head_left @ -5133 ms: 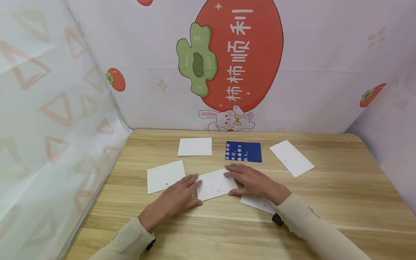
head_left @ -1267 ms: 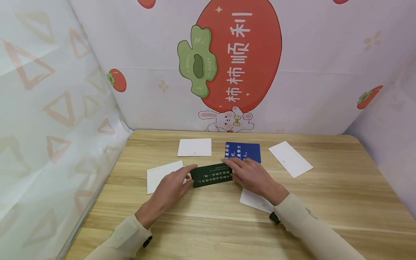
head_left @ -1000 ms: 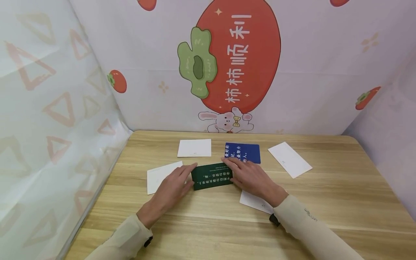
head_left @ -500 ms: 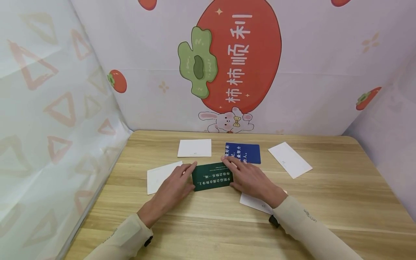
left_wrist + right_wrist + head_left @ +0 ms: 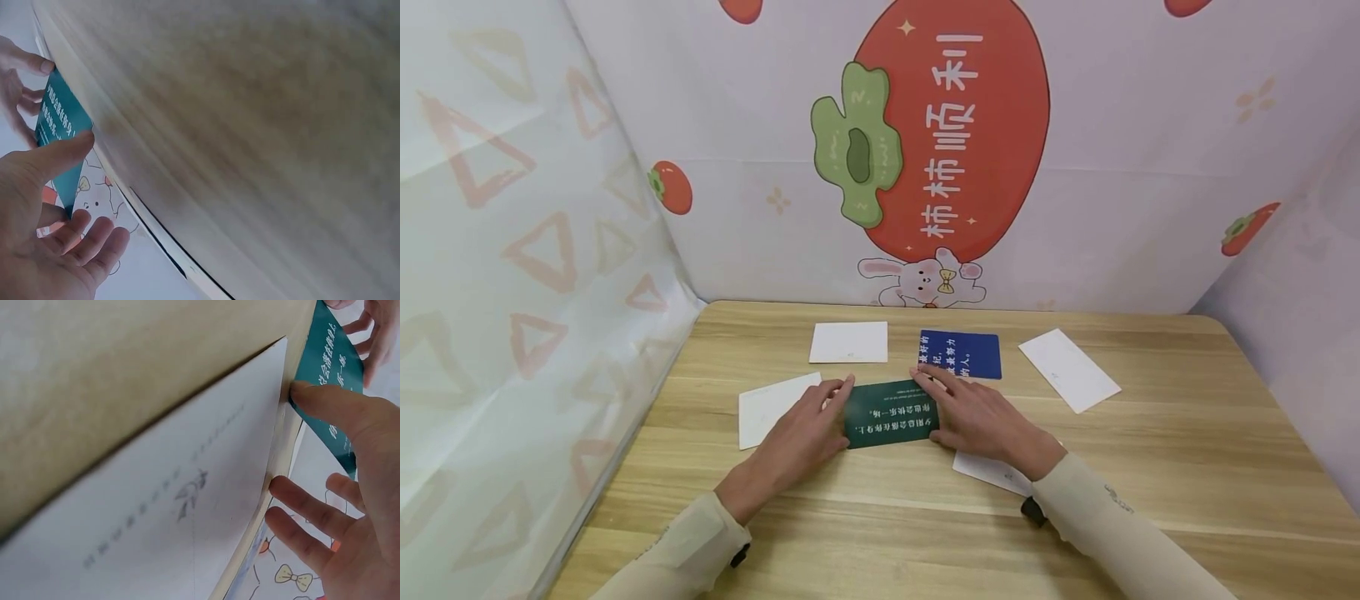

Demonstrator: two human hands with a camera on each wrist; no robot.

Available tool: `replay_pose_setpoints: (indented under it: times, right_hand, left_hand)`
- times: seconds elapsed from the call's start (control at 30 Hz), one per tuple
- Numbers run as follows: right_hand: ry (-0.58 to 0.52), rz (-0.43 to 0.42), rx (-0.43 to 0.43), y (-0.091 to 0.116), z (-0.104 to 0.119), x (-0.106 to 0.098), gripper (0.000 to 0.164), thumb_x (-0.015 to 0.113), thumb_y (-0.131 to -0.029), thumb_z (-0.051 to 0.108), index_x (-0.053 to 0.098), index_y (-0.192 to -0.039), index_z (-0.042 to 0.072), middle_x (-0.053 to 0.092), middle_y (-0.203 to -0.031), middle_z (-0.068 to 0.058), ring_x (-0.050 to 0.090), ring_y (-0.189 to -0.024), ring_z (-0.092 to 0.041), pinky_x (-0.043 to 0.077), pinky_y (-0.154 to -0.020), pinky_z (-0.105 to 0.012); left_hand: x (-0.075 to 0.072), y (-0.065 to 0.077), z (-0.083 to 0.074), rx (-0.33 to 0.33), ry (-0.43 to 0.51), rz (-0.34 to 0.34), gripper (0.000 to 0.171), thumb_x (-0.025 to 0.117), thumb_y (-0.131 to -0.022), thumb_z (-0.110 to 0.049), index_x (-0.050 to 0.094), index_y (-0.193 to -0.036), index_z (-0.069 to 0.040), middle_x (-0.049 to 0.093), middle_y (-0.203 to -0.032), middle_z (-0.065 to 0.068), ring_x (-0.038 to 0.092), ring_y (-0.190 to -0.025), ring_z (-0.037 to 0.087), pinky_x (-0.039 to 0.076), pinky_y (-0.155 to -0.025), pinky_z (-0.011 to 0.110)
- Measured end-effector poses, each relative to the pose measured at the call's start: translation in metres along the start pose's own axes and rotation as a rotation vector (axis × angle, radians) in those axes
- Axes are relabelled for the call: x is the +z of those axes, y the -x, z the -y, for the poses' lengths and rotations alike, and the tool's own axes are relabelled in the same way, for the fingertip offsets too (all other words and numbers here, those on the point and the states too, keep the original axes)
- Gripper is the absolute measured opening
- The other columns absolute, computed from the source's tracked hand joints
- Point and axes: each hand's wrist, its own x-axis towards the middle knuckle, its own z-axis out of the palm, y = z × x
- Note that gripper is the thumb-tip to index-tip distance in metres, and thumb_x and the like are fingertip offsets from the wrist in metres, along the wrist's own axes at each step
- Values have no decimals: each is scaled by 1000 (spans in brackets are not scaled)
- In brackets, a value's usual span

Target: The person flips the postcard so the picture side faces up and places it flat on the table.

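Observation:
A dark green card point(image 5: 891, 414) with white writing is held between my hands, its writing upside down in the head view. My left hand point(image 5: 793, 433) pinches its left end between thumb and index finger, at the near and far corners. On the other end my right hand point(image 5: 988, 417) has the same pinch. Both wrist views show the green card point(image 5: 62, 119) tilted, with its far edge raised; the other fingers of each hand spread past it. A white card point(image 5: 992, 471) lies partly hidden beneath my right wrist, and another white card point(image 5: 771, 408) lies partly behind my left hand.
Along the back of the wooden table point(image 5: 880, 533) lie a white card point(image 5: 848, 342), a blue card point(image 5: 973, 354) with white writing and a slanted white card point(image 5: 1070, 369). A printed cloth point(image 5: 1120, 233) hangs behind the table, and another sheet point(image 5: 467, 333) hangs on the left.
The middle card showed its white face before; now its green face shows. Over the last second it has tipped lower toward flat, slightly nearer me. The other cards have stayed in place.

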Motion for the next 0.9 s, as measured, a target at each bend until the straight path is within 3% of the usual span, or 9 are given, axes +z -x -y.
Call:
replay_pose_setpoints:
  times: [0.27,0.9]
  right_hand:
    - [-46,34,-12,4,-1,0,95,83,-97,36,31,-173,15,31,-179,-11,48,-155,-40,49,-120,-61]
    - [-36,91,-23,8,-4,1,79,75,-102,40,43,-168,14,32,-179,-12,39,-161,-39,37,-130,-61]
  left_hand:
    - [1,-2,2,-69,34,140,92,90,-93,-24,39,-170,-17,48,-166,8,56,-142,26,54,-118,47]
    - [-2,-3,12,-17,54,241,80,84,-98,-36,47,-167,-17,48,-168,13,53,-147,35,47,-122,55]
